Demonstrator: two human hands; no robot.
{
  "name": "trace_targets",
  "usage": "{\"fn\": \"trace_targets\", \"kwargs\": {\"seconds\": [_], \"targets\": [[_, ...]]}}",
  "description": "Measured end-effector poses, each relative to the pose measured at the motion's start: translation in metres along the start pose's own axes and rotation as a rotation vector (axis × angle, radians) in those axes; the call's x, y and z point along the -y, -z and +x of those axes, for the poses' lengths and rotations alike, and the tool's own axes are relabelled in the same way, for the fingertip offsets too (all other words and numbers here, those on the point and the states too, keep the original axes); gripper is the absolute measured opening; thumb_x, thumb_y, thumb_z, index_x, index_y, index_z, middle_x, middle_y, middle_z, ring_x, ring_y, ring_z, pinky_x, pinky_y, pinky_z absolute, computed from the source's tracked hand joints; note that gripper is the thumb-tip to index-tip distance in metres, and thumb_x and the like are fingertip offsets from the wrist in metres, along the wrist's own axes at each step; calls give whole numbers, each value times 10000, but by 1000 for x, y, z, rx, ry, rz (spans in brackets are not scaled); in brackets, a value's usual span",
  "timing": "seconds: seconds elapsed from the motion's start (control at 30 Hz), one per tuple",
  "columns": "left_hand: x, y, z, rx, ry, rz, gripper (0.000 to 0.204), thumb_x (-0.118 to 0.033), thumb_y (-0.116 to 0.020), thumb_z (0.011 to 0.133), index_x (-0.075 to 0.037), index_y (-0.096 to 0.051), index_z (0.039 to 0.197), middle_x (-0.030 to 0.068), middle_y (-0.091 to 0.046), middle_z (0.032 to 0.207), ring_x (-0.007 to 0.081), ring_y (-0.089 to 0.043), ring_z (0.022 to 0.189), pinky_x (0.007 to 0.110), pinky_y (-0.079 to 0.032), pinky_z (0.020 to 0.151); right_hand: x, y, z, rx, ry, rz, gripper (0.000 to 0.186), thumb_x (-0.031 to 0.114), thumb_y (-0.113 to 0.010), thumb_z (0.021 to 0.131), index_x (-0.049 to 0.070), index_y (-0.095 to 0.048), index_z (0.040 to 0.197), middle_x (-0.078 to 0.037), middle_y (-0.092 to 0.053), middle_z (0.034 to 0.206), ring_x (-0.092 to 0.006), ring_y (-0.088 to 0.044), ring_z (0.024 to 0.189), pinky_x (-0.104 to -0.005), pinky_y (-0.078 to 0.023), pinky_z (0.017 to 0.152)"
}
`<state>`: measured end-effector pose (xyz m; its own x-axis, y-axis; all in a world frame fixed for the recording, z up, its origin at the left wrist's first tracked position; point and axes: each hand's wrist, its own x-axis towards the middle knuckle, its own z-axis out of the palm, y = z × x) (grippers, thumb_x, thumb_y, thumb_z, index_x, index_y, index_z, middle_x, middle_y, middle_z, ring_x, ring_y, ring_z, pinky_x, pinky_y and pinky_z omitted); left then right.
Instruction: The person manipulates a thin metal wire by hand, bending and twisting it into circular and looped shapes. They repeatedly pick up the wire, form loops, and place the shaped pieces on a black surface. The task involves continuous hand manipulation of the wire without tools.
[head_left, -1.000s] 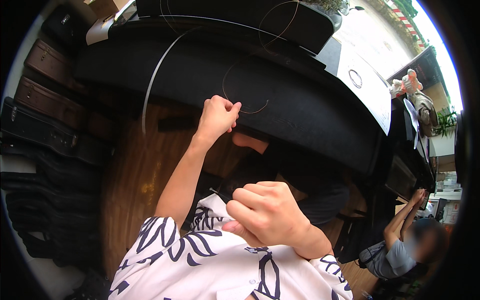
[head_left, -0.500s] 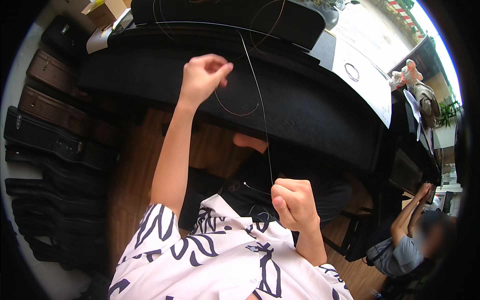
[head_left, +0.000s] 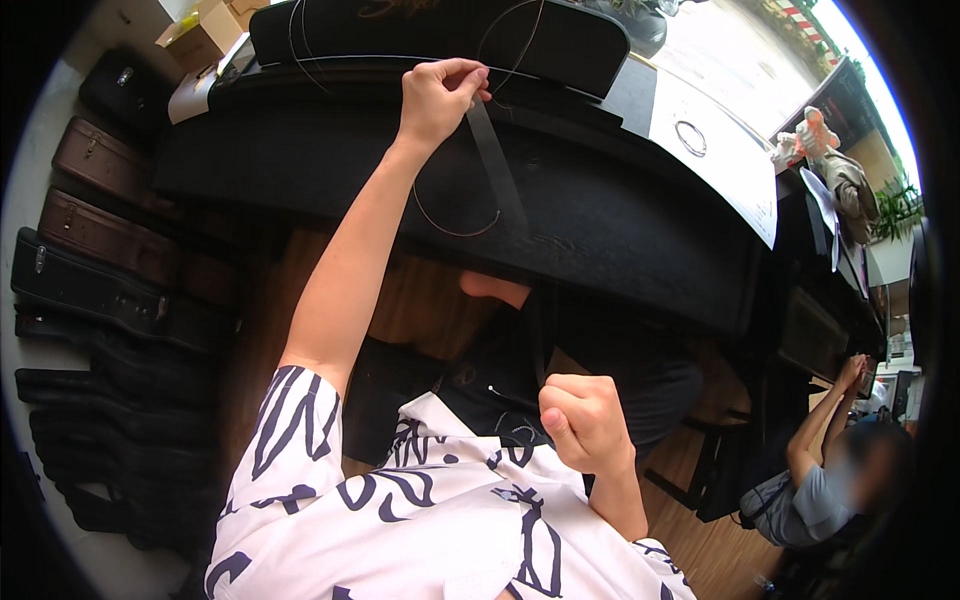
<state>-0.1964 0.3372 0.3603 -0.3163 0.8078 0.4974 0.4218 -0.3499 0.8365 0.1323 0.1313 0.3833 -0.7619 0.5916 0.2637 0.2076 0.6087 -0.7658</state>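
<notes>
A thin metal string runs between my hands, smeared into a pale band over the black, piano-like furniture. At its upper end my left hand is closed, thumb and fingertips pinched on the string. My right hand is a fist around its lower part, in front of my shirt. A small white bead shows left of the fist; its link to the string is hard to see. A curved copper-coloured string hangs over the front of the furniture, below my left hand.
Instrument cases stand in a row at left. A looped string lies against the upright black panel. A coiled string rests on white paper. A cardboard box is at far left; another person sits at right.
My left hand has moved up and slightly right, onto the string's upper end. The string, sharp before, is now smeared. My right fist has dropped slightly.
</notes>
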Motion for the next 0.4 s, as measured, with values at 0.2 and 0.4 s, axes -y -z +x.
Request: {"fn": "trace_targets", "kwargs": {"seconds": [0.2, 0.4], "targets": [[-41, 9, 24, -57, -129, -6, 149, -146, -682, 963, -47, -773, 1027, 85, -768, 904, 182, -763, 839, 235, -588, 670, 1, -4, -6, 70, -18, 9, 373, 259, -565, 987, 79, -529, 663, -64, -461, 595, -255, -496, 497, -366, -380, 449], [-45, 23, 52, 2, -54, -254, 168, -150, -676, 971, -77, -748, 1104, 102, -761, 1028, 221, -746, 977, 267, -589, 790, -3, -7, -11, 21, -29, 19, 464, 298, -501, 1033, 64, -491, 632, -72, -417, 568, -241, -463, 465, -366, -345, 434]]}}
